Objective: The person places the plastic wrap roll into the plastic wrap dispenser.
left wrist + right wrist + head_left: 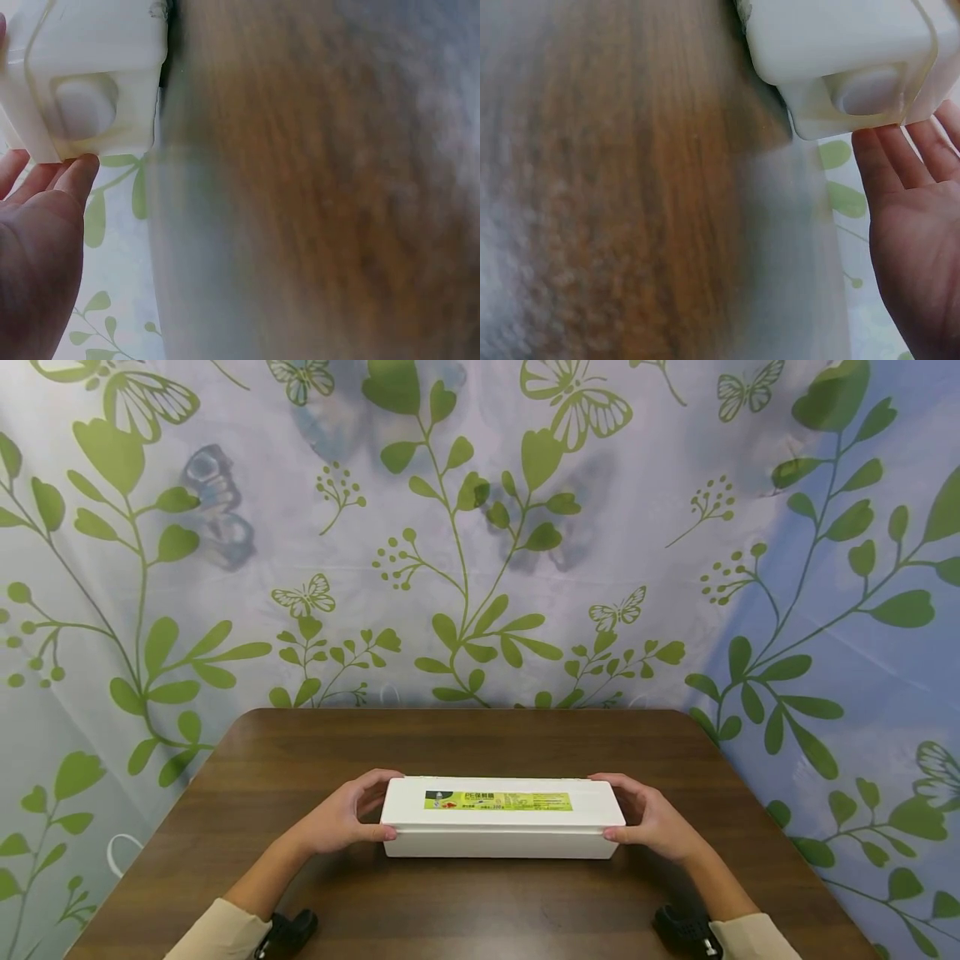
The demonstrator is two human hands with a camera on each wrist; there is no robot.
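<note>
A long white cling film box with a green and yellow label lies crosswise between my two hands in the head view. My left hand grips its left end, thumb at the front and fingers round the back. At the right end my right hand holds it in the same way. Each wrist view shows an end of the box with a rounded recess, the left end and the right end. Whether the box rests on the table or is slightly raised, I cannot tell.
The brown wooden table has rounded far corners. Behind it hangs a curtain printed with green leaves and butterflies. Black straps with devices sit on the left wrist and the right wrist.
</note>
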